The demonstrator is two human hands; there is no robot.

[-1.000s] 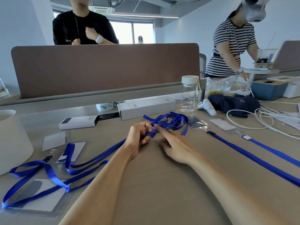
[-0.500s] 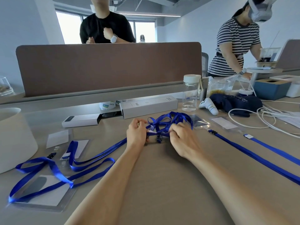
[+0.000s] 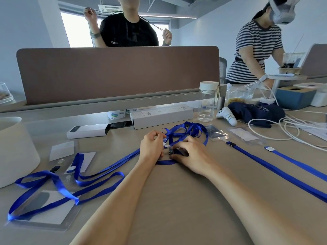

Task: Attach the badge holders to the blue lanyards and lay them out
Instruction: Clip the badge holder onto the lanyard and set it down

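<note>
Left hand (image 3: pixel 152 147): grip curled and clamped on the strap of the tangled blue lanyard (image 3: pixel 185 129), which is heaped at mid-table (image 3: pixel 177 200) just beyond both hands. Right hand (image 3: pixel 192 156): grip pinched round that lanyard's dark clip (image 3: pixel 171 151). Two straight lanyards (image 3: pixel 274 167) are laid out to the right, near two clear badge holders (image 3: pixel 245 134). A looped lanyard (image 3: pixel 63 189) is draped over a large badge holder (image 3: pixel 44 214) at lower left.

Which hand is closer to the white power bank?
Left. The left hand lies right of the power bank, gripping the lanyard; the right hand grips the same tangle farther right, beyond the left.
</note>
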